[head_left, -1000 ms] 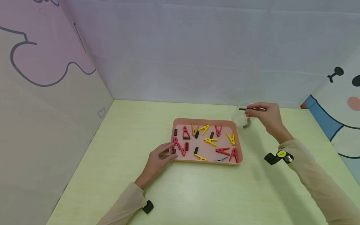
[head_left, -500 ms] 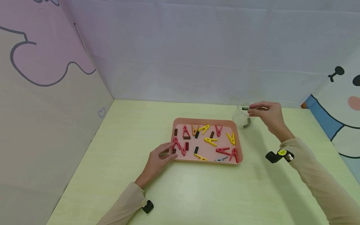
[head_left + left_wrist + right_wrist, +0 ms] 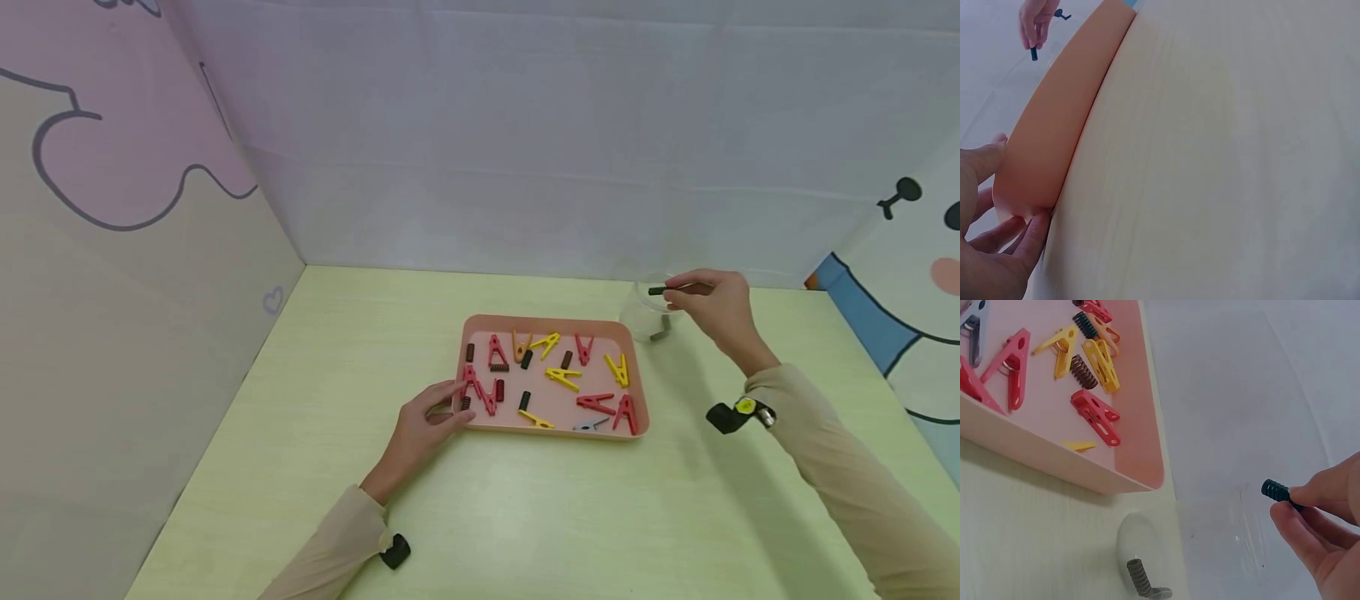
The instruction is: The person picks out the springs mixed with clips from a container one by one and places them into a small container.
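A dark green coil spring (image 3: 1276, 490) is pinched between the thumb and fingertips of my right hand (image 3: 716, 308). That hand is over the mouth of a clear jar (image 3: 636, 322), with the spring held level in the head view. Inside the jar, at its bottom, lie two greyish springs (image 3: 1139, 577). My left hand (image 3: 420, 421) grips the near left corner of a pink tray (image 3: 555, 433), thumb at the rim and fingers against the outer wall in the left wrist view. Red, yellow, orange and grey clothespins (image 3: 562, 378) lie in the tray among several dark and brown springs (image 3: 524, 401).
The tray rests on a pale wooden table (image 3: 480, 517), with the jar standing just beyond its far right corner. A plain pale sheet (image 3: 480, 150) forms the back wall, and printed sheets with cartoon drawings (image 3: 918, 308) line both sides.
My right hand has shifted slightly to the right over the jar, and the spring has turned a little in its fingers. The left hand and the tray have stayed in place.
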The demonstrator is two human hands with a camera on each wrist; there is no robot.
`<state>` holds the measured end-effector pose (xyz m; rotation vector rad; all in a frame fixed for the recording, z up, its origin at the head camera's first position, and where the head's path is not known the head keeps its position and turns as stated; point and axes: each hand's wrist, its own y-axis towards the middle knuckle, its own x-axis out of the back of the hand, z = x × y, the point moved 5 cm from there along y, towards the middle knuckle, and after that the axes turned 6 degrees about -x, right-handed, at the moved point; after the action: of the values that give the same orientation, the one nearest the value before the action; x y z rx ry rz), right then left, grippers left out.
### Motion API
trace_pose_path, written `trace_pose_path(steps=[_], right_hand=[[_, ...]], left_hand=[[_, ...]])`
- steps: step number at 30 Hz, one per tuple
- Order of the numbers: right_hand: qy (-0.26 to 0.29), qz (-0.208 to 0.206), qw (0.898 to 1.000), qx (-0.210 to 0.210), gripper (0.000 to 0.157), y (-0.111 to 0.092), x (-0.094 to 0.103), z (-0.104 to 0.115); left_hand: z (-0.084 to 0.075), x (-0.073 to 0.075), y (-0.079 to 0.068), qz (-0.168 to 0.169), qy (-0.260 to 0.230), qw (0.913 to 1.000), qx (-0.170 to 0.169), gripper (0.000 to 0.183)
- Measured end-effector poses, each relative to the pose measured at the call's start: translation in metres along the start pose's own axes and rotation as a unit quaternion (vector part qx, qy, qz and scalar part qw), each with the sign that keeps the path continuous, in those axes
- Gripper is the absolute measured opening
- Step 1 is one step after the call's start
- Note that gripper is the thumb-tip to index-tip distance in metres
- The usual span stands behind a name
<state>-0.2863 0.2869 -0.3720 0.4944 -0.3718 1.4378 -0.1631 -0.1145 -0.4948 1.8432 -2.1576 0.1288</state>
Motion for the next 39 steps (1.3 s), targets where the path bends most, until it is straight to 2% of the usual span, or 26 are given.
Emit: trace_pose_path(steps=[6, 16, 26, 39], right_hand=[[-0.085, -0.02, 0.995, 0.053, 0.018, -0.001, -0.002, 0.008], [-0.133, -0.039, 0.985, 0.104, 0.009, 0.003, -0.008, 0.011], [-0.149, -0.032, 0.984, 0.093, 0.01, 0.004, -0.011, 0.005], [-0.14, -0.039, 0.982, 0.116, 0.011, 0.0, -0.01, 0.014]], left_hand=[[0.001, 0.0, 0.0, -0.002, 0.001, 1.0, -0.001, 0.052], [-0.001, 0.0, 0.0, -0.002, 0.0, 0.9999, -0.01, 0.052], [0.001, 0.0, 0.0, 0.0, -0.003, 1.0, -0.004, 0.052], [0.0, 0.0, 0.001, 0.0, -0.002, 1.0, -0.003, 0.052]])
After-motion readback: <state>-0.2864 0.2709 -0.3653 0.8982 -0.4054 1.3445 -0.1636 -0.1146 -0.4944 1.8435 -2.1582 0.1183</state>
